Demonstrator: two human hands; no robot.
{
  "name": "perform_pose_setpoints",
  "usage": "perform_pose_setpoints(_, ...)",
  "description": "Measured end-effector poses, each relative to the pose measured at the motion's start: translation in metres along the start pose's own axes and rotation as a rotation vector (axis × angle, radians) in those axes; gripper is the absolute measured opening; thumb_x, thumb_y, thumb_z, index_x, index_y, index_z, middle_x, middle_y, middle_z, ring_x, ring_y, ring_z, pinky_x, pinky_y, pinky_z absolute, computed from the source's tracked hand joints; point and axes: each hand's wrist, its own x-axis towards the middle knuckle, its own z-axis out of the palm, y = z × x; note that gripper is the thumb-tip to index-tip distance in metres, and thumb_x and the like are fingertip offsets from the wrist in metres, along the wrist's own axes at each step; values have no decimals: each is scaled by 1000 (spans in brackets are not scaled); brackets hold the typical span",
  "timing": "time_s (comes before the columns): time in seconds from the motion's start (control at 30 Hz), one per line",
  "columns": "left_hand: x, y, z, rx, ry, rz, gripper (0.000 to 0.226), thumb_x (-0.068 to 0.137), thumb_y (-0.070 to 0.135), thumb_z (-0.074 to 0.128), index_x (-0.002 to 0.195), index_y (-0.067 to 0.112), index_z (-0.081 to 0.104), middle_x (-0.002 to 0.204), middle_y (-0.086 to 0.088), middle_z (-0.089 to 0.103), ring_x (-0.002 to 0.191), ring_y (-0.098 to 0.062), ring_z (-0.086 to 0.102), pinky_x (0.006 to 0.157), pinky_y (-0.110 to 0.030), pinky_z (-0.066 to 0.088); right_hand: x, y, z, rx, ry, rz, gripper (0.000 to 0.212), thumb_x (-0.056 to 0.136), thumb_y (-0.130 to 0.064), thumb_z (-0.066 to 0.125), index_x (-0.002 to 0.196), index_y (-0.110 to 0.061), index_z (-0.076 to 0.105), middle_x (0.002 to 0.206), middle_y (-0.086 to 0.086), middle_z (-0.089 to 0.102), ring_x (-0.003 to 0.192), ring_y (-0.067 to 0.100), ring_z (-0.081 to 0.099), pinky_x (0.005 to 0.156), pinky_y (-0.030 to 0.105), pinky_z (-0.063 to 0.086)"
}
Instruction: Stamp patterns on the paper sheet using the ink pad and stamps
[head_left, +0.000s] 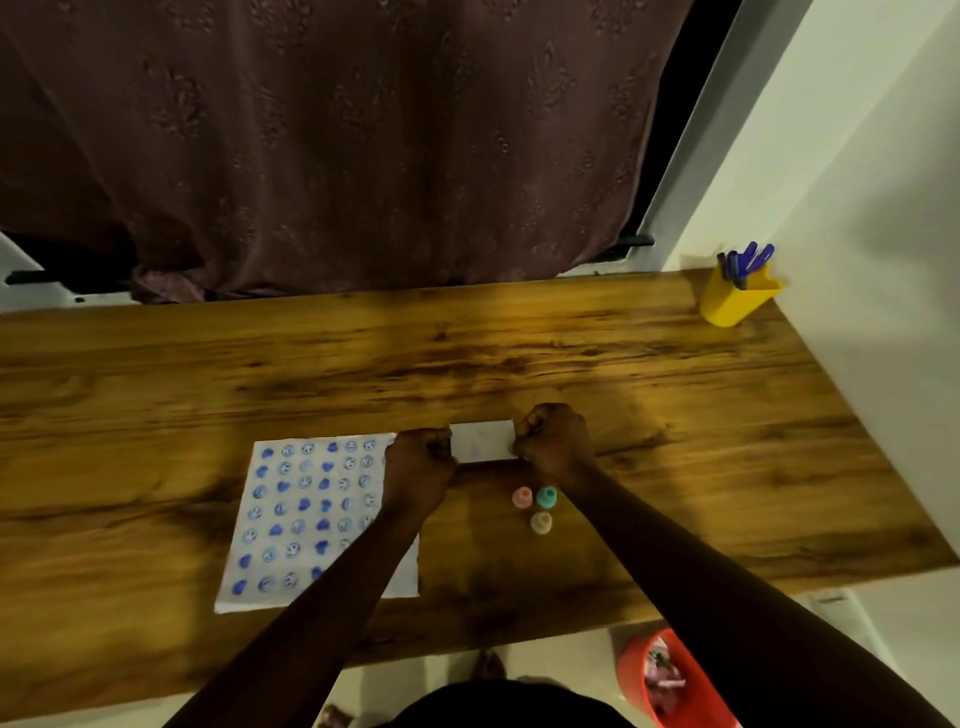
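A white paper sheet (291, 519) lies on the wooden table (363, 364), covered with rows of blue smiley and heart prints; my left forearm crosses its right side. Just right of its top corner sits a white rectangular ink pad case (483, 441), its lid down. My left hand (423, 460) grips its left end and my right hand (553, 439) grips its right end. Three small stamps stand below the case: a pink stamp (522, 498), a teal stamp (546, 497) and a pale orange stamp (541, 522).
A yellow pen holder (737, 301) with blue pens stands at the table's far right corner against the white wall. A dark patterned curtain (337, 145) hangs behind the table. An orange bin (636, 670) sits on the floor at the lower right.
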Motion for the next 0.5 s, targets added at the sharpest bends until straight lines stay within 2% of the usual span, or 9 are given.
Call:
perform_pose_setpoints(0.1, 2, -1, 1, 15, -8, -10, 36, 84, -2, 74, 119, 9, 74, 122, -12, 76, 113, -31, 72, 97, -46, 59, 3, 3, 3, 8, -3, 5, 20, 73, 0, 83, 91, -1, 75, 94, 8, 75, 86, 17, 69, 69, 24, 51)
perform_pose_setpoints(0.2, 3, 0, 1, 19, -28, -11, 39, 86, -2, 72, 123, 10, 74, 127, -12, 76, 118, -29, 71, 100, -46, 59, 5, 4, 5, 3, 0, 9, 17, 73, -2, 83, 89, -3, 76, 94, 7, 76, 88, 17, 70, 74, 28, 56)
perform_pose_setpoints(0.27, 2, 1, -1, 34, -32, 11, 38, 86, -3, 70, 122, 10, 75, 125, -12, 76, 116, -29, 72, 96, -39, 60, 8, 6, 7, 3, 5, 0, 18, 73, -2, 84, 88, -3, 76, 93, 7, 76, 89, 18, 71, 77, 30, 57)
perform_pose_setpoints(0.33, 3, 2, -1, 59, -40, 38, 35, 85, -3, 69, 117, 10, 78, 121, -12, 78, 111, -29, 74, 86, -29, 57, 8, 7, 7, -4, 7, -11, 18, 72, -3, 84, 88, -3, 75, 93, 7, 76, 89, 18, 71, 76, 30, 58)
perform_pose_setpoints(0.5, 6, 5, -10, 79, -95, 55, 30, 83, 0, 74, 111, 8, 79, 115, -12, 79, 106, -29, 75, 76, -20, 52, 9, 6, 7, -52, -13, -36, 22, 71, -6, 84, 89, -6, 72, 90, 3, 75, 81, 15, 69, 68, 26, 55)
